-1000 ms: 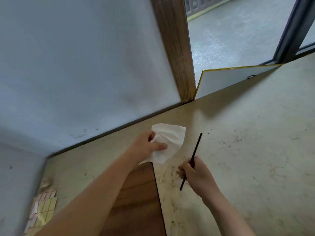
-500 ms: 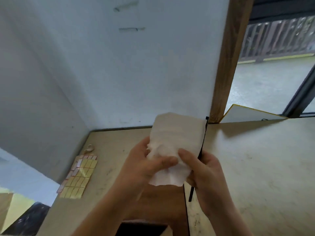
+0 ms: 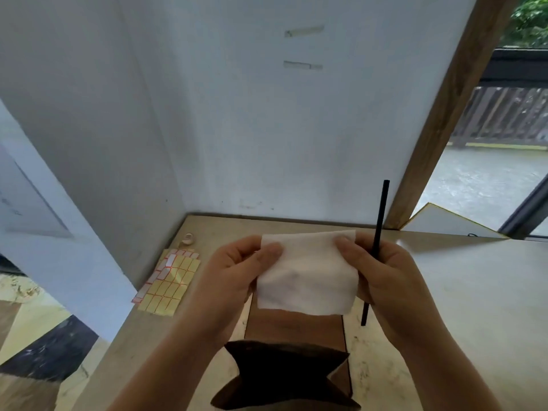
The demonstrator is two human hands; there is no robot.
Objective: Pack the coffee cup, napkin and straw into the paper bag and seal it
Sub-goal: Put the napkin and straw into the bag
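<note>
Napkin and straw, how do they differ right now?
The napkin is white, broad and soft; the straw is black, thin and stiff. The napkin is stretched between the left hand and right hand; the straw stands nearly upright in the right alone. Both are above the open bag.

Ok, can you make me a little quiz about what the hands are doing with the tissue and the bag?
1. True or false: the white napkin is already inside the brown paper bag.
2. Which hand holds the black straw: A) left hand B) right hand?
3. Fill in: the sheet of yellow stickers lies on the ____ side of the counter.

Key: 1 false, both hands hold it above the open bag; 2 B; 3 left.
</note>
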